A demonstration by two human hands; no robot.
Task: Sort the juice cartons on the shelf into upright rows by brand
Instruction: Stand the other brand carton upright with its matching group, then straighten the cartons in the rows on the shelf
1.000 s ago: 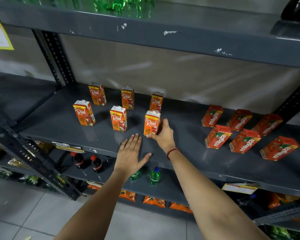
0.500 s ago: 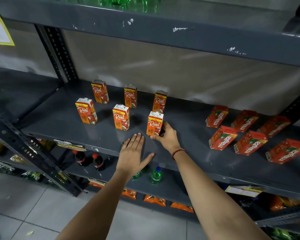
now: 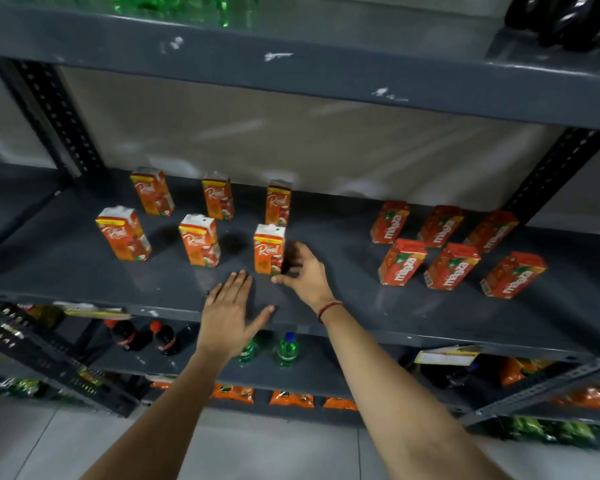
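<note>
- Green bottles (image 3: 174, 6) on top shelf: cut off by upper edge.
- Dark object (image 3: 565, 19), top right: unidentifiable.
- Shelf label (image 3: 445, 356): print illegible.

Red thread bracelet (image 3: 329, 310), bare forearms

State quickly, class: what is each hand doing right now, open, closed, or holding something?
Left hand: open, flat on the shelf, holding nothing.
Right hand: open, fingers spread beside the nearest Real carton, not gripping it.
</note>
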